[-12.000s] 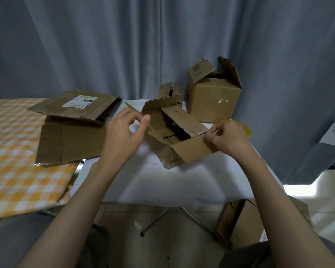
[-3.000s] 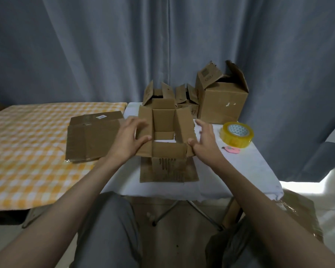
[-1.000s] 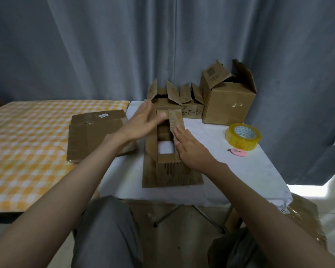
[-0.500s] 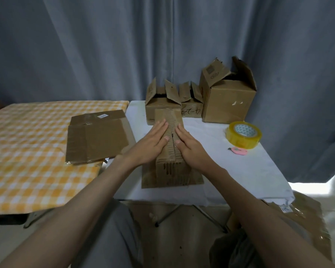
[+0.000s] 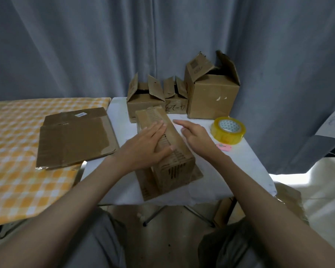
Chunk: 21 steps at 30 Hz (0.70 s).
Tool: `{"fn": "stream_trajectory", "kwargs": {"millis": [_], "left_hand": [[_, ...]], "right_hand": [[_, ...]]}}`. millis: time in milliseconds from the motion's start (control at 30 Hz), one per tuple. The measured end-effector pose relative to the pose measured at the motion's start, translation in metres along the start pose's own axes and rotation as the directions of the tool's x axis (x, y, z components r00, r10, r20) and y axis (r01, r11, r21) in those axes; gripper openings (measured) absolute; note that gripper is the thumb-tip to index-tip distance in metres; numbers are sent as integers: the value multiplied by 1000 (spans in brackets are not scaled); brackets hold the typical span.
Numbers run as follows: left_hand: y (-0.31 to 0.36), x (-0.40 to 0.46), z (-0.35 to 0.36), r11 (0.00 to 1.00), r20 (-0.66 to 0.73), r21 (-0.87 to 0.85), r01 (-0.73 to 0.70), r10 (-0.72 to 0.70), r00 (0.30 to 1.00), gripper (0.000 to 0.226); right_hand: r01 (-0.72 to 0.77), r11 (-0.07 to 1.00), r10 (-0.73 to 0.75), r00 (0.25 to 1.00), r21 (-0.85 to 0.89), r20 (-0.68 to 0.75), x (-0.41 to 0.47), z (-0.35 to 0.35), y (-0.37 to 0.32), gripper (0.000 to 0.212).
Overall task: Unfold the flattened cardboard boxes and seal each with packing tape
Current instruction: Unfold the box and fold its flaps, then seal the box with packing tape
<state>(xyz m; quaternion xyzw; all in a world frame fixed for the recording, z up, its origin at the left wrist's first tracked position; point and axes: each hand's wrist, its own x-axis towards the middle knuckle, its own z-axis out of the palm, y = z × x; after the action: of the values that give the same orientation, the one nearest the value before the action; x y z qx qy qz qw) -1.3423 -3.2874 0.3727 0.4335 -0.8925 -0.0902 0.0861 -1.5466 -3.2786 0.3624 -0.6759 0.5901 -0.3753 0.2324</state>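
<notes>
The left hand (image 5: 143, 147) pressed flat on the box (image 5: 163, 149), fingers straight. The right hand (image 5: 196, 137) hovered beside it, fingers loose and apart.

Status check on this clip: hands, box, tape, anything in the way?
Left hand flat on the folded box, pressing flaps closed. Right hand open, off the box, beside the tape roll. No tape on yet. Path to the roll clear.

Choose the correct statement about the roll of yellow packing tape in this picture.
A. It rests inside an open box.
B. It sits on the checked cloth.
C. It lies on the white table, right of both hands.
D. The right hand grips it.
C: the roll of yellow packing tape lies untouched on the white table, beyond the open right hand.
</notes>
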Motion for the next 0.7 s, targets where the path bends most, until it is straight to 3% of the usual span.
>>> {"fn": "stream_trajectory", "kwargs": {"millis": [100, 200, 300, 400, 467, 567, 700], "left_hand": [[-11, -8, -9, 999, 60, 24, -31, 30, 998, 100], [-16, -10, -3, 998, 10, 35, -45, 45, 999, 97], [-9, -5, 4, 999, -40, 40, -22, 24, 999, 95], [-1, 3, 8, 999, -59, 36, 19, -17, 998, 95], [3, 7, 11, 998, -60, 49, 38, -35, 998, 98], [7, 11, 9, 996, -35, 62, 68, -66, 997, 100], [16, 18, 6, 990, -20, 94, 101, -100, 995, 99]], "right_hand": [[-204, 965, 156, 952, -165, -265, 6, -27, 39, 45], [-427, 786, 334, 902, -447, -275, 10, -52, 82, 59], [-449, 643, 395, 888, -621, -234, 11, -63, 102, 85], [-477, 638, 415, 874, -604, -253, 13, -67, 108, 81], [-507, 655, 436, 859, -560, -268, 15, -71, 109, 65], [-535, 755, 432, 841, -379, -326, 13, -77, 107, 45], [-403, 906, 308, 838, -130, -450, 6, -83, 91, 36]]}}
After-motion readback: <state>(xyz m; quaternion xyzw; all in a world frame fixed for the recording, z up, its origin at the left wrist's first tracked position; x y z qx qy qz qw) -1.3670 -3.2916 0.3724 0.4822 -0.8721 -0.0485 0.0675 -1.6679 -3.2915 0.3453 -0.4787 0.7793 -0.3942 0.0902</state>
